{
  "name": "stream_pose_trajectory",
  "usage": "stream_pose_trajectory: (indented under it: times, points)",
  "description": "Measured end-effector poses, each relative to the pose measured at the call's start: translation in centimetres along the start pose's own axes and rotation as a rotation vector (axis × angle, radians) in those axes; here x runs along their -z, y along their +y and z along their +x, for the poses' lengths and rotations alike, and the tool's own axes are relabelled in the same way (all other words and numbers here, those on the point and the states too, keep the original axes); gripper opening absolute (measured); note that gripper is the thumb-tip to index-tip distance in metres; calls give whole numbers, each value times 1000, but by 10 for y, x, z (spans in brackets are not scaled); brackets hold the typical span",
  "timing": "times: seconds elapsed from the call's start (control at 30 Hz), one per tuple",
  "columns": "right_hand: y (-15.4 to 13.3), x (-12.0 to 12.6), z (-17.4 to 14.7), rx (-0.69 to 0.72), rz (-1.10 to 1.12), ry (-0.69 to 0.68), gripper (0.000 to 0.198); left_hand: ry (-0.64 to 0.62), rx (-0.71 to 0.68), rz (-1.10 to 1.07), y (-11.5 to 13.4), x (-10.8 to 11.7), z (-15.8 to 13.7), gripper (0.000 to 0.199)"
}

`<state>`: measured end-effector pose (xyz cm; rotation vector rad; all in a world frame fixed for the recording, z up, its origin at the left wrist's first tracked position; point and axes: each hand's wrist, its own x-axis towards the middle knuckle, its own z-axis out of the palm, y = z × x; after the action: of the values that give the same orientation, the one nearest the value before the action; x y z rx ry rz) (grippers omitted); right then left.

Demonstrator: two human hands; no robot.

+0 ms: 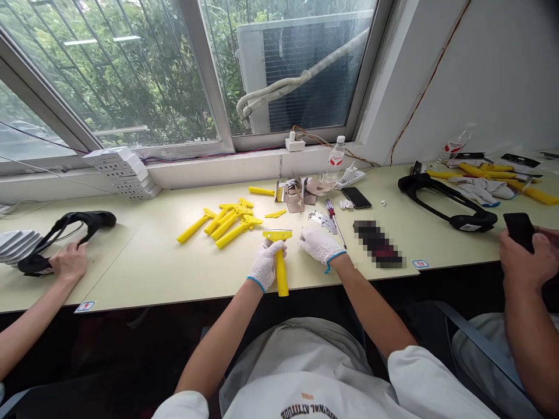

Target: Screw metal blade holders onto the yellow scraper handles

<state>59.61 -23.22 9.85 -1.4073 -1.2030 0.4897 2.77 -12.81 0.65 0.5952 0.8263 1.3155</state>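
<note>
My left hand (263, 265), in a white knit glove, grips a yellow scraper (282, 270) upright, its wide head with a metal edge at the top. To the right of that head is my right hand (321, 244), gloved too, with its fingertips drawn together; whatever they may hold is too small to make out. Just beyond it lie a metal plate (323, 220) with small screws on and around it, and a screwdriver (335, 223) with a red and clear handle. Several yellow scraper handles (231, 224) are heaped to the left, and a loose yellow piece (275, 214) lies by them.
Behind are a pile of blades and brown paper pieces (297, 195), a water bottle (336, 158) and a phone (356, 197). A pixelated dark object (379, 243) lies right. Black headsets (448, 203) flank me. A co-worker's hand (70, 260) is left; another person holds a phone (519, 231) right.
</note>
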Motion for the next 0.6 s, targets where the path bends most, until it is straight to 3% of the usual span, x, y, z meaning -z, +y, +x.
stream_pose_trajectory:
  times: [0.07,0.2,0.33,0.47,0.6]
  points:
    - [-7,-9,-9,15,-60,34,33,3,3,26,0,1,-1,50]
    - [-39,-23,-17,-97,-159,-221,51,-8,-10,115,-1,1,-3,42]
    - [-59,-30,-19,-104,-193,-162,47,-74,-60,190,0,-3,-8,41]
    - [-42,-18,-15,-21,-68,-111,42,-92,-83,238,1,-6,-11,41]
    - [-22,-3,-4,-32,-37,-113,48,-103,-97,249,-1,-6,-11,38]
